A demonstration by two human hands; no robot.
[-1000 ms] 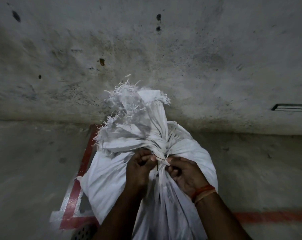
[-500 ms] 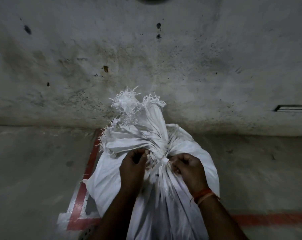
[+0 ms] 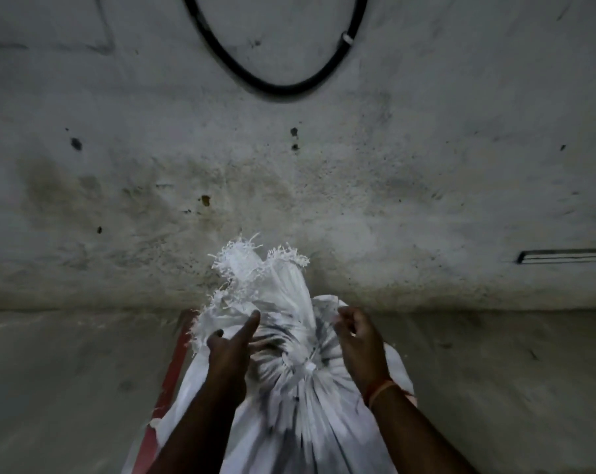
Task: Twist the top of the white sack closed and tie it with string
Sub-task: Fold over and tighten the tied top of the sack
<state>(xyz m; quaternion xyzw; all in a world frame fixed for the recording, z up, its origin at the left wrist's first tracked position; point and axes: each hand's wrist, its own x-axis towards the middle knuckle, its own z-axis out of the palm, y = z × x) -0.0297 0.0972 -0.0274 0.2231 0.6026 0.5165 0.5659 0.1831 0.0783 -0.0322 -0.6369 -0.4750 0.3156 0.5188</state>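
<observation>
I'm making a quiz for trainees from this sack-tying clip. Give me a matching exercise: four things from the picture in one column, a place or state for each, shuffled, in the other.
Things:
1. white woven sack
2. black cable
3. orange thread wristband
4. red painted line

Places or states:
A. hangs in a loop on the wall
B. on the floor, left of the sack
C. on the right wrist
D. top gathered into a bunched neck, frayed edge up

Pairs: 1-D, 2-A, 3-C, 4-B
</observation>
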